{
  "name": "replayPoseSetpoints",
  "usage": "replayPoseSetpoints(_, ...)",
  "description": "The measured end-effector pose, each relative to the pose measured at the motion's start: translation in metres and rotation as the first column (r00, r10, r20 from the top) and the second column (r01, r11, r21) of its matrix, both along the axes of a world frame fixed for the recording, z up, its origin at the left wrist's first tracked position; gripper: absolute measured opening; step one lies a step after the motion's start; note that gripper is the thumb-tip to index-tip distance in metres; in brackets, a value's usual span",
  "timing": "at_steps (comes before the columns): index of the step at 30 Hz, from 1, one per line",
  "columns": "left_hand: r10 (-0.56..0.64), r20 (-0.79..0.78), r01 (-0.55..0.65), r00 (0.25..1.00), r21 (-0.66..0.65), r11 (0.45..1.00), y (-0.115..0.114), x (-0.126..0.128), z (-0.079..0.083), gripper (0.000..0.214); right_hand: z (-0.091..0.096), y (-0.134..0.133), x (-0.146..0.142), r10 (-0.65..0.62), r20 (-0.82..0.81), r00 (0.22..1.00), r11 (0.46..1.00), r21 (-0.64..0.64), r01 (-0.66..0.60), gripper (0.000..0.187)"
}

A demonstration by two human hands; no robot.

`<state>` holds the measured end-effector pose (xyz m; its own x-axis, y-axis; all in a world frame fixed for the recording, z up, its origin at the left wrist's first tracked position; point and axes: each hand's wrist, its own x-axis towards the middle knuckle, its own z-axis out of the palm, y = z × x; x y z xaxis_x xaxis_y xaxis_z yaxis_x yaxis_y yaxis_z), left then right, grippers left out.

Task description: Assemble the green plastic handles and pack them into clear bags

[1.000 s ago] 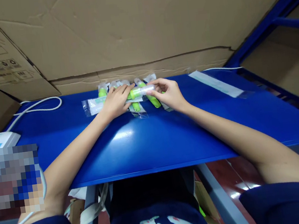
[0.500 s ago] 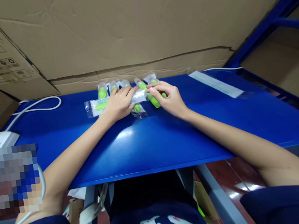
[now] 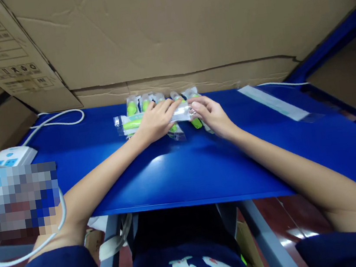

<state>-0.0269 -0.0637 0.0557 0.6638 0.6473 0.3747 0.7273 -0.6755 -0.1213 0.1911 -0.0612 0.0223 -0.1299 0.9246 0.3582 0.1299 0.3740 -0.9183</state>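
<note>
A clear plastic sleeve with a bright green-handled item (image 3: 132,124) lies crosswise over a row of similar packets; what kind of item it is I cannot make out. My left hand (image 3: 157,121) is closed over the middle of this sleeve, hiding part of it. At its right end, the thumb and fingers of my right hand (image 3: 212,115) pinch the shiny clear plastic. Behind and beneath are several upright-laid packets (image 3: 131,107) with green items inside, partly covered by my hands.
The blue table (image 3: 183,172) backs onto a large cardboard sheet (image 3: 158,31). To the right lies a long flat white packet (image 3: 274,102). A white power strip (image 3: 17,155) with cables sits at the left, beside a blurred-out patch.
The view has swung slightly left, so everything appears farther right. My right fingers have closed more around the sleeve's right end. My left hand keeps its place on the sleeve.
</note>
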Motion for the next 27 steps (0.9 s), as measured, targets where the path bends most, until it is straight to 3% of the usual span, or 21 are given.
replayPoseSetpoints(3,-0.031,0.020,0.031,0.999,0.011,0.999,0.000,0.001,-0.002,0.056,0.002,-0.006,-0.005,0.057,-0.016,0.998,0.998,-0.031,-0.058,0.068)
replayPoseSetpoints(9,-0.021,0.033,0.021,0.999,-0.002,1.000,-0.002,0.004,-0.002,0.052,0.000,-0.010,-0.009,-0.008,-0.076,0.997,0.999,-0.041,0.005,0.076)
replayPoseSetpoints(14,-0.024,0.047,0.025,0.999,-0.025,0.999,-0.003,0.003,0.004,0.070,-0.001,-0.005,-0.004,-0.039,-0.078,0.996,0.999,-0.038,0.036,0.075)
replayPoseSetpoints(16,0.019,0.095,-0.012,0.995,-0.067,0.998,-0.004,0.002,0.010,0.074,-0.001,0.000,0.003,-0.063,-0.095,0.994,0.997,-0.059,0.057,0.078)
replayPoseSetpoints(19,0.094,0.255,-0.045,0.962,-0.191,0.981,-0.003,0.000,0.018,0.056,-0.003,0.011,0.012,-0.079,-0.132,0.988,0.993,-0.100,0.066,0.078)
replayPoseSetpoints(22,0.118,0.479,0.077,0.870,-0.368,0.926,0.002,0.000,0.018,0.040,-0.006,0.022,0.016,-0.083,-0.171,0.982,0.991,-0.119,0.063,0.074)
replayPoseSetpoints(25,0.145,0.640,0.314,0.755,-0.546,0.777,0.008,0.000,0.009,0.037,-0.009,0.033,0.013,-0.090,-0.154,0.984,0.991,-0.110,0.074,0.068)
replayPoseSetpoints(27,0.175,0.686,0.396,0.706,-0.588,0.705,0.012,0.001,0.002,0.034,-0.011,0.040,0.008,-0.097,-0.143,0.985,0.990,-0.111,0.082,0.067)
